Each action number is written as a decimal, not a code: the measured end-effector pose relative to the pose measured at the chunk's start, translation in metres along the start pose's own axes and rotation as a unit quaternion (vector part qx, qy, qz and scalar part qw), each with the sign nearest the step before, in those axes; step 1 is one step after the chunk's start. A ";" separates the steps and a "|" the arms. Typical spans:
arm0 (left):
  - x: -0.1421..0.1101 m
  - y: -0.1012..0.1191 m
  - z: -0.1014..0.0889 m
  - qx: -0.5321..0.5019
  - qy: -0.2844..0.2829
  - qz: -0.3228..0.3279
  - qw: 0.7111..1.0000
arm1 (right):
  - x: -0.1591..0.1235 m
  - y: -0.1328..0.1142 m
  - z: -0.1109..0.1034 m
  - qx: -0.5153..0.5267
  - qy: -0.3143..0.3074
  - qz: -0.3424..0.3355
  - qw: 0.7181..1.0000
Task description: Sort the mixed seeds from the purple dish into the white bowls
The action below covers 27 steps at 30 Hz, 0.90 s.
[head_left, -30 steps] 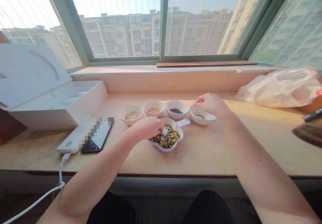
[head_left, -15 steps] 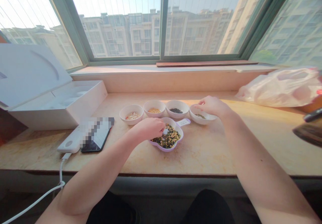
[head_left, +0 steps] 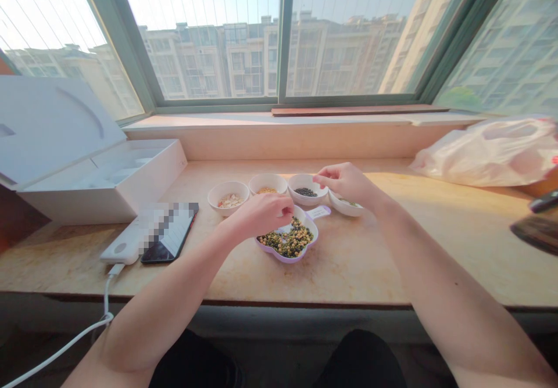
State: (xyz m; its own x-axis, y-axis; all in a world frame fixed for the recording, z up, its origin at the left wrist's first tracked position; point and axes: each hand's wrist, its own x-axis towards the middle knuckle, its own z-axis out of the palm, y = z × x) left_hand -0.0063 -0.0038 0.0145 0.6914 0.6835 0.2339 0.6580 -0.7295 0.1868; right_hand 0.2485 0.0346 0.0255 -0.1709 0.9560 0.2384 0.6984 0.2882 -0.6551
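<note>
My left fingers [head_left: 282, 204] are pinched narrow over mixed green and yellow beans [head_left: 290, 241], with a white sliver [head_left: 284, 228] just beneath them (held or not, I cannot tell). The beans fill a lilac flower-shaped dish [head_left: 272, 250]. My right hand [head_left: 346, 183] hangs palm-down, its fingertips a narrow gap apart and holding nothing visible, near a white round bowl of black seeds [head_left: 305, 200] at twelve o'clock from the dish and a white round bowl of green flecks [head_left: 344, 210] at two o'clock. The dish's white tab [head_left: 319, 212] shows no readable writing.
</note>
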 end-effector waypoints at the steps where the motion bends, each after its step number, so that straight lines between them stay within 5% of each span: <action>1: 0.000 -0.001 0.000 -0.015 0.022 -0.008 1.000 | -0.003 -0.005 0.004 0.040 -0.033 -0.010 0.999; 6: -0.002 -0.005 0.003 -0.073 0.102 -0.024 0.992 | -0.013 -0.024 0.022 0.194 -0.205 -0.029 0.959; 10: -0.002 -0.008 0.005 -0.080 0.140 -0.039 0.986 | -0.015 -0.030 0.036 0.260 -0.246 -0.025 0.933; 16: -0.001 -0.009 0.006 -0.076 0.166 -0.031 0.983 | -0.013 -0.027 0.047 0.307 -0.203 0.009 0.930; 22: 0.001 -0.009 0.006 -0.068 0.166 -0.078 0.981 | -0.010 -0.020 0.045 0.225 -0.112 -0.035 0.967; 27: 0.000 -0.007 0.004 -0.030 0.047 -0.075 0.996 | -0.007 -0.012 0.037 0.031 0.020 -0.122 0.992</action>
State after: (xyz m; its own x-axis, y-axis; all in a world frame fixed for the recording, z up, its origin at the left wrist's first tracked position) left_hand -0.0097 0.0013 0.0089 0.5540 0.7818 0.2861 0.7306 -0.6213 0.2833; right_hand 0.2159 0.0265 0.0054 -0.2998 0.8552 0.4228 0.5956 0.5140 -0.6173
